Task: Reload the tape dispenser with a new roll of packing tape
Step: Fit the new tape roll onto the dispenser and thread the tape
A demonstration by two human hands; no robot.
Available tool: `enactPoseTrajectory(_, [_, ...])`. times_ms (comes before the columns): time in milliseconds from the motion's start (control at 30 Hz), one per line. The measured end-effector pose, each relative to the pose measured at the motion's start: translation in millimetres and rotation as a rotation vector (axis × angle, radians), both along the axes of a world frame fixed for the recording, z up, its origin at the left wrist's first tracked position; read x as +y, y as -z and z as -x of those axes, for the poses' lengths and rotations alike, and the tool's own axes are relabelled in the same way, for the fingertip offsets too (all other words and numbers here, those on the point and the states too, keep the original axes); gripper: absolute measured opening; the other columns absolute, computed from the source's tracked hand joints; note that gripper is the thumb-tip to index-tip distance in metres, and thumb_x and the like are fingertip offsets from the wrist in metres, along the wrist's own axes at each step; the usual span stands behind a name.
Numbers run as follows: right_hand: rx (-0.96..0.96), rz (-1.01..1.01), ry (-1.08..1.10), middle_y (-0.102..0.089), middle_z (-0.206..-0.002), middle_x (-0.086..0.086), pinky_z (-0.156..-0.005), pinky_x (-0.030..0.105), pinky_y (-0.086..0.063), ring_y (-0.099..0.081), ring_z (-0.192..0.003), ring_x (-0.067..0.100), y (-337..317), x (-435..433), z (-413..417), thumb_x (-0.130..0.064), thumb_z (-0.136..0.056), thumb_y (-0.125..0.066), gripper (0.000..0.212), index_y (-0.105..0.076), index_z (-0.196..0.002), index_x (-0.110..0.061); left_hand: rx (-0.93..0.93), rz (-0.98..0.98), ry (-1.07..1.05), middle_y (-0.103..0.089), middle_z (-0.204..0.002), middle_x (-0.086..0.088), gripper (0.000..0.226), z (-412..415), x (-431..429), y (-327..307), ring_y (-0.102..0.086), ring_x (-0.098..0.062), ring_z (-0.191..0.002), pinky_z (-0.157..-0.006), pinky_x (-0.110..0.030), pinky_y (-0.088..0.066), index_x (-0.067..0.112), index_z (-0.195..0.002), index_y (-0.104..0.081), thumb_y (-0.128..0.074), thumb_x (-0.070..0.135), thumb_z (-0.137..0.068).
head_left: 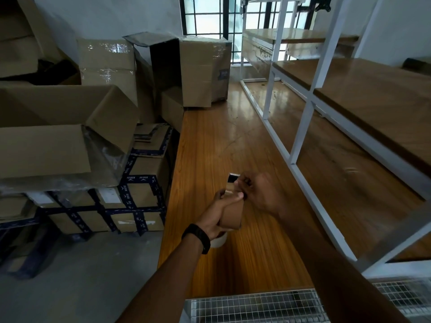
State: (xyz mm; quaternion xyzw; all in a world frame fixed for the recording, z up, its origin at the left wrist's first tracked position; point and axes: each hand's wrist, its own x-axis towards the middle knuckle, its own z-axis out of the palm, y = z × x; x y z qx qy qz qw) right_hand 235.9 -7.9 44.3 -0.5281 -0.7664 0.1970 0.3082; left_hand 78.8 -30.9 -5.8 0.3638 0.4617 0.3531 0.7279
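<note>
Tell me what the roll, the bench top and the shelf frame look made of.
Roll: brown packing tape, likely plastic film, faint sheen. Bench top: wood or wood-look laminate, glossy, with straight grain lines and window glare. Shelf frame: probably metal, square tubes painted white.

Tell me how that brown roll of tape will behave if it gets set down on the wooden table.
Held in the left hand, the brown tape roll looks round, so on edge it would probably roll along the smooth wooden table. Laid flat, it should stay put. It keeps its shape in the grip, so it is likely stiff.
</note>
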Motion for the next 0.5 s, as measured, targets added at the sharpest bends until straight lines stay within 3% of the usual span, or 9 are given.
enactPoseTrajectory(100, [-0.012, 0.007, 0.028, -0.068, -0.089, 0.0, -0.058, 0.012, -0.038, -0.059, -0.078, 0.007, 3, 0, -1, -0.02, -0.1, -0.055, 0.017, -0.068, -0.097, -0.01, -0.013, -0.005, 0.011, -0.055, -0.135, -0.016, 0.081, 4, 0, 0, -0.056, -0.037, -0.117, -0.081, -0.052, -0.057, 0.031, -0.138, -0.05, -0.087, 0.039, -0.066])
enactPoseTrajectory(233, [0.085, -0.019, 0.08, -0.068, -0.084, -0.004, -0.063, 0.024, -0.05, -0.063, -0.076, 0.006, 12, -2, 4, -0.022, -0.097, -0.06, 0.014, -0.069, -0.089, -0.015, -0.063, -0.07, -0.049, -0.06, -0.123, -0.016, 0.072, 4, -2, 2, -0.059, -0.031, -0.102, -0.073, -0.045, -0.054, 0.021, -0.135, -0.052, -0.082, 0.025, -0.07])
enactPoseTrajectory(367, [0.125, -0.014, 0.151, -0.066, -0.083, -0.009, -0.062, 0.011, -0.042, -0.056, -0.071, -0.008, 9, -5, 9, -0.019, -0.093, -0.065, 0.012, -0.074, -0.089, -0.012, -0.062, -0.118, -0.168, -0.065, -0.122, -0.013, 0.081, 2, -4, 11, -0.065, -0.03, -0.101, -0.072, -0.042, -0.054, 0.023, -0.134, -0.052, -0.088, 0.024, -0.061])
enactPoseTrajectory(500, [0.139, 0.023, 0.111, -0.075, -0.089, 0.002, -0.069, 0.025, -0.055, -0.067, -0.078, 0.007, 6, -6, 9, -0.015, -0.092, -0.066, 0.011, -0.076, -0.092, -0.009, -0.069, -0.17, -0.251, -0.066, -0.124, -0.01, 0.077, 0, -10, 14, -0.068, -0.027, -0.103, -0.077, -0.042, -0.059, 0.028, -0.13, -0.051, -0.086, 0.022, -0.062])
